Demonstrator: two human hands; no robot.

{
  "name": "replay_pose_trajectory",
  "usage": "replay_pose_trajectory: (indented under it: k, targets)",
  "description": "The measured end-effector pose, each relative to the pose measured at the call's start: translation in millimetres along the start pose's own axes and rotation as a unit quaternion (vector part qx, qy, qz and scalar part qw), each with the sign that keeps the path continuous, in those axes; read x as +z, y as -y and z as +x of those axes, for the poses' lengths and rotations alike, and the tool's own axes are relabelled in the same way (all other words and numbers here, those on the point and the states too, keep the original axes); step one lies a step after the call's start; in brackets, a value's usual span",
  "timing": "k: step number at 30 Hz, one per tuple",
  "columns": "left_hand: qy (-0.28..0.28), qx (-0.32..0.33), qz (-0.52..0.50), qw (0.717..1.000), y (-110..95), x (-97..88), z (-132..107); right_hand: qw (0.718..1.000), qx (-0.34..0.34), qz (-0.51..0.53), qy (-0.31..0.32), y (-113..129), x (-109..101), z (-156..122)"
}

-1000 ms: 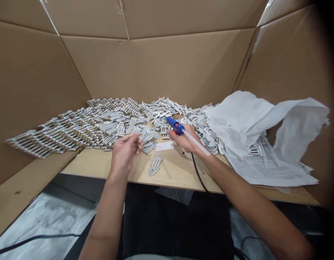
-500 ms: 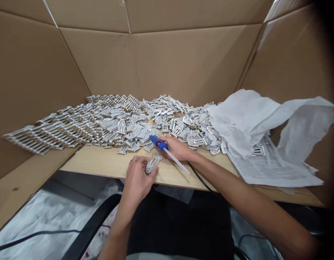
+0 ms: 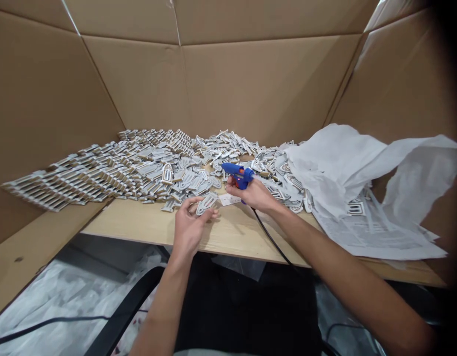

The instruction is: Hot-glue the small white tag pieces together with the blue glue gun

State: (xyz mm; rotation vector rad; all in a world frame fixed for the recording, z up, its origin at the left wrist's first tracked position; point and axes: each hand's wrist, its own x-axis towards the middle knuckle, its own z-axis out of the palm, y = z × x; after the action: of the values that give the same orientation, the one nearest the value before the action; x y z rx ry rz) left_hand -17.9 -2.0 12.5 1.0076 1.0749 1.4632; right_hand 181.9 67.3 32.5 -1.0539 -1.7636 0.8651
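Before the pile (image 3: 191, 182), left hand (image 3: 189, 225) apparently aloft

Pale wooden tabletop (image 3: 139, 221), brown cardboard walls (image 3: 250, 84) behind and beside it, crumpled white paper (image 3: 335, 158) at its right end, whitish sheeting (image 3: 61, 296) below its left end

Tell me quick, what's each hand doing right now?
Left hand: closed, holding a small grey piece.
Right hand: closed around the blue glue gun.
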Motion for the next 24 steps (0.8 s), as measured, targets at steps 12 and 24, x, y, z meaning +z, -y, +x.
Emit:
replay_pose_trajectory:
  k: [12,24]
  targets:
    - [0.043,0.025,-0.053,0.997,12.0,6.4,3.9,0.987,0.030,0.157,-0.035,15.8,24.6,-11.6]
    - [0.045,0.041,-0.062,0.996,14.9,6.5,4.3,0.998,0.044,0.011,-0.052,26.2,42.3,-20.5]
